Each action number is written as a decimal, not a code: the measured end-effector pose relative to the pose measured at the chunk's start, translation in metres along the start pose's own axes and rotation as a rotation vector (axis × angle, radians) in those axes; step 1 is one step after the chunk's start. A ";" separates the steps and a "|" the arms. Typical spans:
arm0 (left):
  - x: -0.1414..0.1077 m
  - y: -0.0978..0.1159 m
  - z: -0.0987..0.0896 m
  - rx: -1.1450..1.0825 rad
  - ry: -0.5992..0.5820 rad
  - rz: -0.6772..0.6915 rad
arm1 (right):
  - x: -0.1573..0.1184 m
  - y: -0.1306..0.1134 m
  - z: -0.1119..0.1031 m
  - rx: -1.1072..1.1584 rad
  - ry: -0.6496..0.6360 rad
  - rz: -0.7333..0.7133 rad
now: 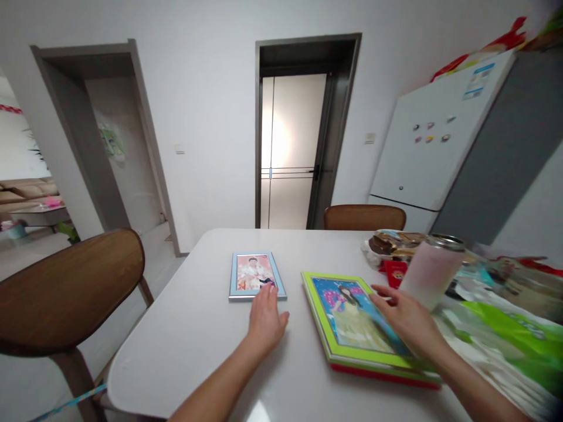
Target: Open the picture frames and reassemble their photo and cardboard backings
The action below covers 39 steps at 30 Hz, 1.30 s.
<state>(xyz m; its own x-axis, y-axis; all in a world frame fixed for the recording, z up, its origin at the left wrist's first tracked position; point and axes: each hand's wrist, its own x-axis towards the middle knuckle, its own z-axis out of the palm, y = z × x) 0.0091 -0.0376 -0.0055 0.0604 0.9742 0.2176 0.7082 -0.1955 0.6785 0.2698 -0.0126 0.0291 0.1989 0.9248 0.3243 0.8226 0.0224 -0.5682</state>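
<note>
A small light-blue picture frame [255, 274] lies flat on the white table [193, 328]. My left hand [267, 319] is at its near right edge, fingers stretched forward over the frame's lower corner, holding nothing. To the right lies a larger green-bordered picture frame [352, 316], showing a figure in a yellow dress, on top of a red-edged item [382, 377]. Over the right side of this green frame is my right hand [402, 310], its fingers apart and nothing gripped. Whether its fingertips touch the frame cannot be made out.
A pink and white cylindrical container [431, 272] stands right of the green frame. Beyond are a red packet [396, 273], bagged food [391, 243] and a green plastic bag [519, 340]. Wooden chairs stand at the left [74, 287] and far side [365, 217].
</note>
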 end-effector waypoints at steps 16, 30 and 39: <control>-0.130 -0.038 -0.051 0.398 -0.189 0.301 | -0.106 -0.080 0.122 0.123 -0.225 -0.407; -0.132 -0.001 -0.091 -0.575 0.417 -0.119 | -0.117 -0.128 0.087 0.430 -0.286 -0.454; -0.154 -0.061 -0.076 -0.154 0.283 -0.233 | -0.129 -0.130 0.103 0.179 -0.501 -0.639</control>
<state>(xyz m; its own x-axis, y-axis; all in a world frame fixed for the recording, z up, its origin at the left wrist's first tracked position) -0.0964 -0.1839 -0.0272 -0.3010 0.9290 0.2153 0.5649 -0.0082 0.8251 0.0822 -0.0957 -0.0171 -0.5737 0.7718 0.2742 0.5908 0.6218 -0.5140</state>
